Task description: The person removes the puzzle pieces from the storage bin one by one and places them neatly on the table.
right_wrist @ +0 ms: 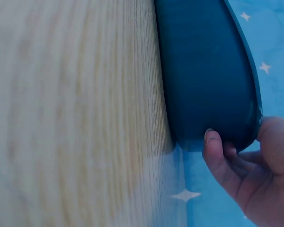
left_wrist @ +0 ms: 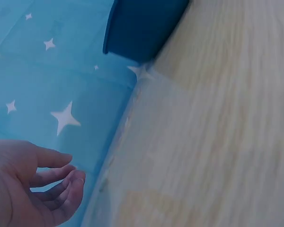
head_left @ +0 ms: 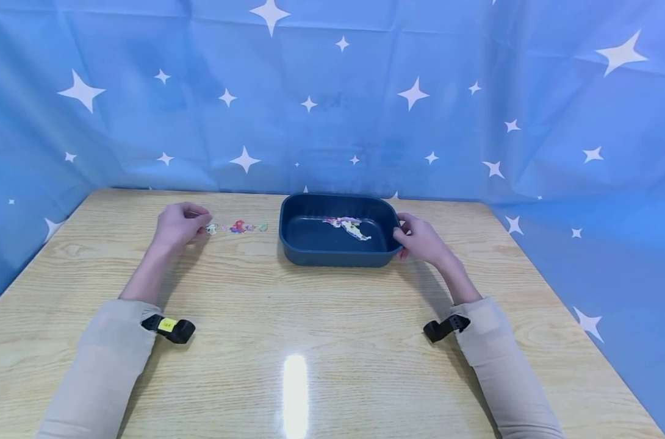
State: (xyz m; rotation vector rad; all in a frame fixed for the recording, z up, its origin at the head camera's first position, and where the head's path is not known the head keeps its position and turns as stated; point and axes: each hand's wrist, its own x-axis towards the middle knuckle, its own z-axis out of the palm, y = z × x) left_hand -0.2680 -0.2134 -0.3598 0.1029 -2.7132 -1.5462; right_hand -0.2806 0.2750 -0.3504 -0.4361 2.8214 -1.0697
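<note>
Smooth navy tub (head_left: pixel 340 259) with rounded corners sits mid-frame, right hand (head_left: pixel 420 239) gripping its right end. Left hand (head_left: pixel 180 224) is half-curled beside a row of flat, ragged colourful bits (head_left: pixel 238 227) left of centre; can't tell if it's pinching one.

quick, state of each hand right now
Left hand: curled beside small colourful pieces; can't tell if it pinches one.
Right hand: holding the blue bin by its right end.

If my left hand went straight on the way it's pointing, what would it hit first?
Your left hand would probably meet the small colourful pieces to its right; height is unclear, so it might pass above them to the blue bin.
</note>
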